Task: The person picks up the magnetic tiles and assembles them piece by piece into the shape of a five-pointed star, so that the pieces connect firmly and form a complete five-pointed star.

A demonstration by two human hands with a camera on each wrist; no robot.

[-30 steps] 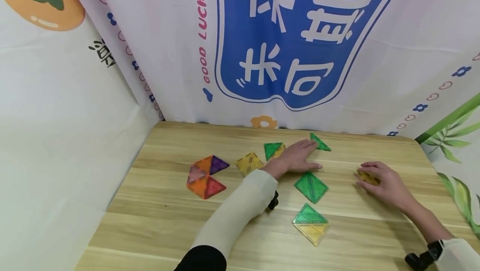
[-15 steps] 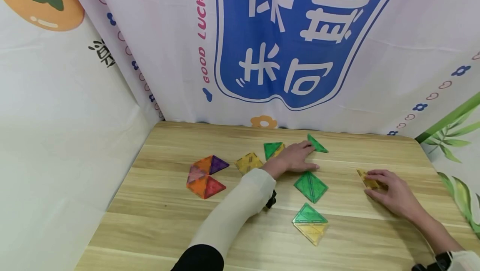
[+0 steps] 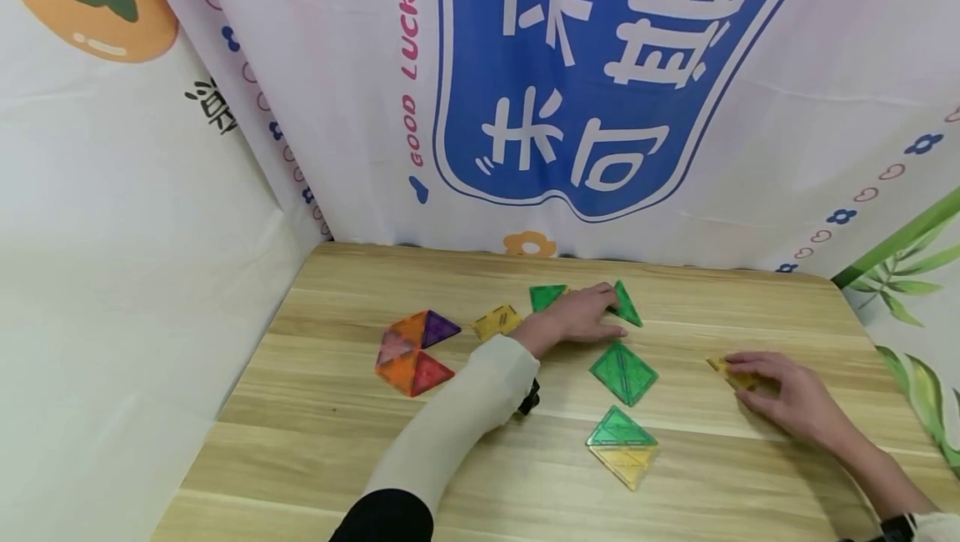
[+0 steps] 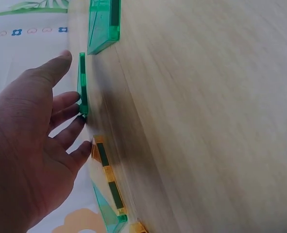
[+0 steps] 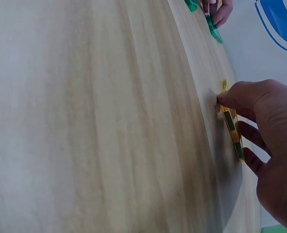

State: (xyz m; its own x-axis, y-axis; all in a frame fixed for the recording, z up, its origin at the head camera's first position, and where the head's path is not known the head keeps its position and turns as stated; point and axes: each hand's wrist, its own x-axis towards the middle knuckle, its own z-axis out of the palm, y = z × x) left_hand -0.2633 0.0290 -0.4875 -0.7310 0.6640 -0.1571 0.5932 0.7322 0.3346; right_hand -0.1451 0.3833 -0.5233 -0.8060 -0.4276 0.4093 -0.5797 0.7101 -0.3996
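Note:
On the wooden table, my left hand (image 3: 572,316) lies with its fingertips on a green see-through triangle magnetic tile (image 3: 629,307). The left wrist view shows those fingers loosely stretched against the tile (image 4: 83,87), the thumb apart from it. Farther right, my right hand (image 3: 798,400) holds a yellow triangle magnetic tile (image 3: 738,377) flat on the table. In the right wrist view, the thumb is at one edge of this yellow tile (image 5: 232,127) and the fingers are along its far side. Part of it is hidden under the fingers.
Between the hands lie a green two-triangle square (image 3: 624,373) and a green-and-yellow one (image 3: 622,446). Behind the left wrist are a yellow square (image 3: 495,323) and another green triangle (image 3: 546,297). Orange, pink, red and purple triangles form a partial ring around an orange tile (image 3: 395,373) at left.
My left hand has drawn the green triangle leftward and a little nearer, turning it. The right hand has shifted right and nearer with the yellow triangle, which has turned.

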